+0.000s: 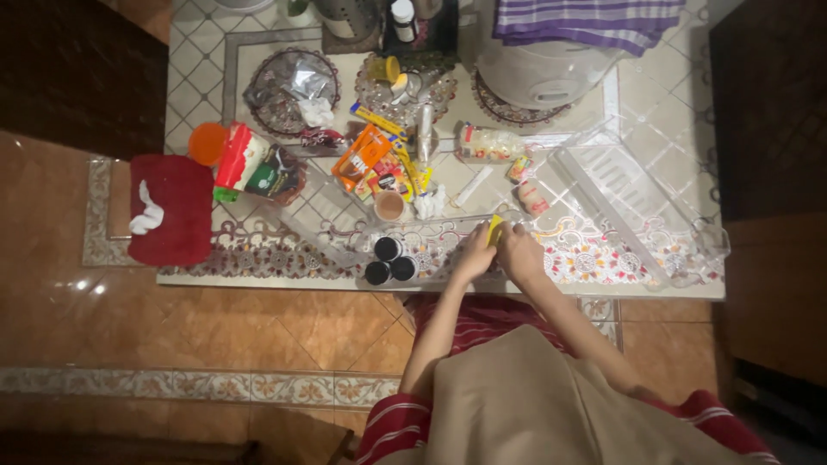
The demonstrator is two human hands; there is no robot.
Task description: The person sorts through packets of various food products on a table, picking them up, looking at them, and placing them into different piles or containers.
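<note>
Both my hands meet at the near edge of a patterned table (603, 258). My left hand (474, 255) and my right hand (520, 252) together pinch a small yellow object (494, 229), held just above the tablecloth. What the yellow thing is cannot be made out. Three small dark round lids or jars (389, 260) stand just left of my left hand. A small cup (389, 206) with brownish content sits beyond them.
A red tissue box (172, 209) lies at the table's left end. Snack packets (370, 159), an orange lid (207, 143) and glass dishes (291, 90) crowd the middle. A clear plastic organiser (629, 194) spreads at right; a pot under a purple striped cloth (586, 21) stands behind.
</note>
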